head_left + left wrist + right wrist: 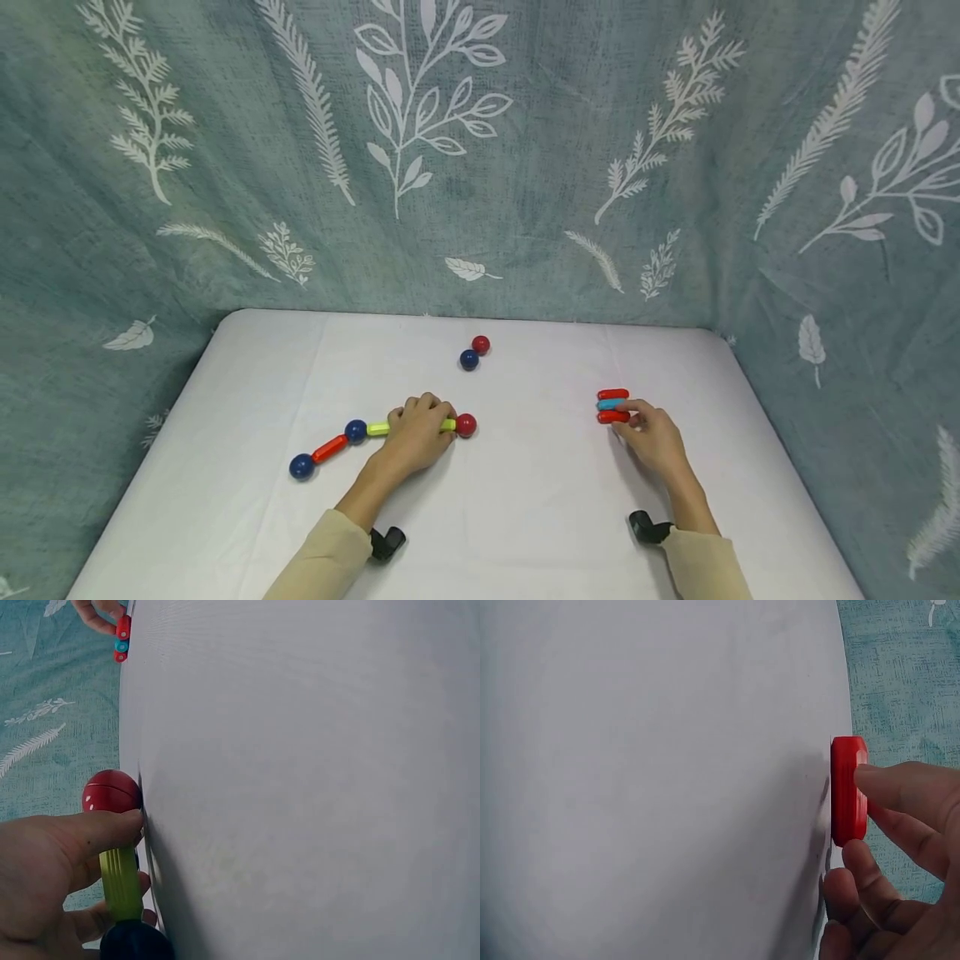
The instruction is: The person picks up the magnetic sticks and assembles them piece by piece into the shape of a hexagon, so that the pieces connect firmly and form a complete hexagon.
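Observation:
My left hand (422,429) grips a yellow-green magnetic rod (121,885), its thumb across the end beside a red ball (466,426). At the rod's other end is a blue ball (356,431), joined by a red rod (330,449) to another blue ball (302,467). On the right, a light blue rod (610,404) lies side by side between two red rods. My right hand (651,437) holds the near red rod (847,791), thumb against its side, while the index finger reaches over to the light blue one.
Toward the back of the white table (540,500), a red ball (481,344) touches a dark blue ball (469,360). The far red rod (613,393) lies along the light blue one. A green leaf-patterned curtain (525,167) hangs behind the table's far edge.

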Demonstrator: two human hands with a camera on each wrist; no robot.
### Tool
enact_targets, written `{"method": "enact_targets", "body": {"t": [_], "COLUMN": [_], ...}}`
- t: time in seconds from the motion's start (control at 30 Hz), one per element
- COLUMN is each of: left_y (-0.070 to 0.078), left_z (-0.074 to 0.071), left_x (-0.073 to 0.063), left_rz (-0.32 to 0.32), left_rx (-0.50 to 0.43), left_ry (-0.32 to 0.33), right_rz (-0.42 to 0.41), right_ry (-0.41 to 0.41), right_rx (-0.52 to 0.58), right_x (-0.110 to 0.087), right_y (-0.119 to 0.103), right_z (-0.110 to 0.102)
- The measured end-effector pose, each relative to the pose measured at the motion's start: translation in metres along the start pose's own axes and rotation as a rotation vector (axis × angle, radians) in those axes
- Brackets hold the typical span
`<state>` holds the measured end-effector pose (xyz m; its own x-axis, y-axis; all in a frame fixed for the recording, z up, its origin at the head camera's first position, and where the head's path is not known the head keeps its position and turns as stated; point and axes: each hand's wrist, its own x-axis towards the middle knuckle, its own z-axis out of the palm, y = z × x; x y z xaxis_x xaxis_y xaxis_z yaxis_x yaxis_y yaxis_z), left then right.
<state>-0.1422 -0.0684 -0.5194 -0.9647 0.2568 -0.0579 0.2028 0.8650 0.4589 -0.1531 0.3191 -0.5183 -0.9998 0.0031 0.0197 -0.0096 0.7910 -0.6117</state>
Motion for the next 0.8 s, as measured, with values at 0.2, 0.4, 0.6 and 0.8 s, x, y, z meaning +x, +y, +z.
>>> {"method": "enact_targets", "body": {"t": [0.2, 0.4, 0.6, 0.8], "left_y": [-0.0004, -0.0012, -0.0008, -0.0004], "left_z": [0.0004, 0.0002, 0.0001, -0.0005], "left_x": [-0.0013, -0.0015, -0.0014, -0.0019], "left_rz": [0.005, -0.01, -0.012, -0.013], "left_rx": [-0.005, -0.004, -0.017, -0.018], "left_ry": [0.011, -0.002, -0.002, -0.003], "right_rz": [0.009, 0.027, 0.052, 0.041], "right_ry": [-0.044, -0.079, -0.093, -0.099], "right_rx": [-0.012, -0.022, -0.031, -0.019], "right_x": [-0.002, -0.0018, -0.0033, -0.0049], "right_y": [-0.0004, 0.0003, -0.0001, -0.0063], "right_z": [0.0008, 0.0022, 0.0031, 0.0058]}}
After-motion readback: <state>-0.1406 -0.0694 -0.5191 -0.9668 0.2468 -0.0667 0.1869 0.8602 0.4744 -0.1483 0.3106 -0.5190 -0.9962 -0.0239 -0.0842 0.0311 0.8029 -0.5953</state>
